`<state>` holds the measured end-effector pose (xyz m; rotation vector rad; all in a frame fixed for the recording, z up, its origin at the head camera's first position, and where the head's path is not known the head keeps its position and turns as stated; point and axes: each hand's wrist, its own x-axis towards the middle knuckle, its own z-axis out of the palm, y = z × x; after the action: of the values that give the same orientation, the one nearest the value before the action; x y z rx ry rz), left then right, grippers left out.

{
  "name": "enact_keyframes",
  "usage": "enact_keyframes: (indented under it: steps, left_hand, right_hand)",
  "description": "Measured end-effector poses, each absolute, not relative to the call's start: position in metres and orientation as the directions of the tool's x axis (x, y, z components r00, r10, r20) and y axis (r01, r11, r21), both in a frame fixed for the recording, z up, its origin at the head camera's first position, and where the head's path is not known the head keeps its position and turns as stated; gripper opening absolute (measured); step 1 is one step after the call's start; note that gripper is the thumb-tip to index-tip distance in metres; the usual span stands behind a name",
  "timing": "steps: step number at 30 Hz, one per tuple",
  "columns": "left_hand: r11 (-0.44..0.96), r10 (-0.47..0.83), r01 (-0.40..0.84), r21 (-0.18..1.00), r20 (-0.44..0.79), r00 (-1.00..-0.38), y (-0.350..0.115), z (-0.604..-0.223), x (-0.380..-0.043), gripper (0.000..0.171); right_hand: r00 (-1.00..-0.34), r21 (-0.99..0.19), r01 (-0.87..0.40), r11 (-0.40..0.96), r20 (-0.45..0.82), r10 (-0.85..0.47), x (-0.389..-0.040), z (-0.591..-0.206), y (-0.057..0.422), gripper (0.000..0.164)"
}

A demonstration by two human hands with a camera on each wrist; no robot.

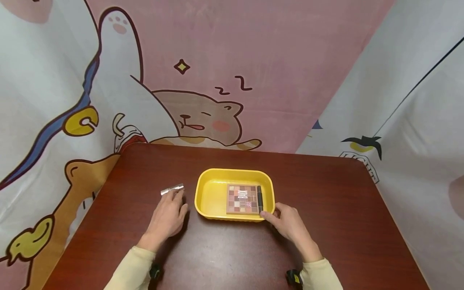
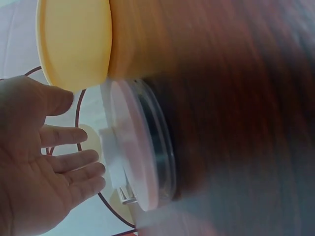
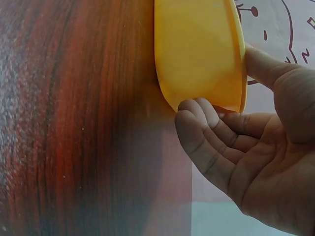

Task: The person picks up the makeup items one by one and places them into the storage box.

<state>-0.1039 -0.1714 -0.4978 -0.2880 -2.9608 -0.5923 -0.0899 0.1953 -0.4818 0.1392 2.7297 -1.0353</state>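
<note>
A yellow tray (image 1: 214, 197) lies on the table. My right hand (image 1: 288, 221) grips its near right corner, thumb over the rim and fingers against the outside, as the right wrist view shows around the tray wall (image 3: 202, 59). Inside the tray are an eyeshadow palette (image 1: 242, 199) and, beside it, a slim black tube (image 1: 259, 197). Left of the tray, my left hand (image 1: 166, 217) reaches over the table with loosely bent fingers at a silvery object (image 1: 172, 189). The left wrist view has a blurred pink disc-like thing (image 2: 135, 147) with a dark, clear rim near the fingertips; contact is unclear.
The dark brown wooden table (image 1: 224, 257) ends at its back edge before a cartoon-printed cloth (image 1: 275, 72). More cloth hangs along the left and right sides. A dark band (image 1: 156, 270) is by the left cuff, another (image 1: 293, 278) by the right.
</note>
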Motion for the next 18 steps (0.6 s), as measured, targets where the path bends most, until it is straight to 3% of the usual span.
enact_keyframes:
  steps: [18]
  left_hand:
    - [0.926,0.095,0.168,0.339,0.223,-0.970,-0.185,-0.509,-0.111,0.050]
  right_hand:
    - [-0.979,-0.672,0.140,0.727,-0.204,0.000,-0.088,-0.483,0.199,0.033]
